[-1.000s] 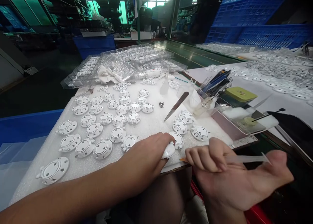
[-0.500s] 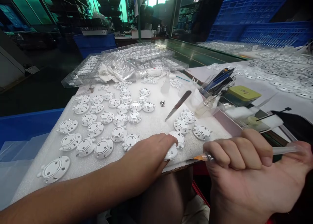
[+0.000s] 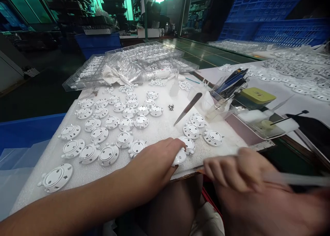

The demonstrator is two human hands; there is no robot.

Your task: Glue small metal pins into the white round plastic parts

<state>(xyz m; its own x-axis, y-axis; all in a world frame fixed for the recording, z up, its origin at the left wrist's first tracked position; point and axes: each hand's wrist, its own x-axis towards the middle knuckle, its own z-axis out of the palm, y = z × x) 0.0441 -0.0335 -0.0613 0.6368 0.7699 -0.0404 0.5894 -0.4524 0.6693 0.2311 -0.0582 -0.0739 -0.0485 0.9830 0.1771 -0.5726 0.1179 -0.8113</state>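
Note:
My left hand [image 3: 162, 158] rests at the front edge of the white foam sheet [image 3: 165, 126], its fingers closed on a small white round part [image 3: 179, 157]. Blurred by motion, my right hand [image 3: 247, 181] is wrapped round a translucent syringe [image 3: 296, 179], whose barrel sticks out to the right. The syringe's orange tip [image 3: 202, 170] shows faintly near the foam's edge, just right of the held part. Beyond my left hand lie several white discs with dark dots and small knobs, among them a disc [image 3: 190, 131]. Metal tweezers [image 3: 188, 109] lie behind it, and tiny metal bits [image 3: 171, 107] sit nearby.
Clear compartment trays [image 3: 90, 72] with small white pieces stand at the back, beside a crumpled plastic bag [image 3: 126, 69]. To the right are a tool box [image 3: 247, 126], a yellow-green lidded container [image 3: 258, 95] and blue crates [image 3: 257, 9]. A blue bin [image 3: 28, 129] stands at left.
My right hand has shifted down and slightly left with the syringe, and its tip is lower and less visible. My left hand keeps the white part almost in place.

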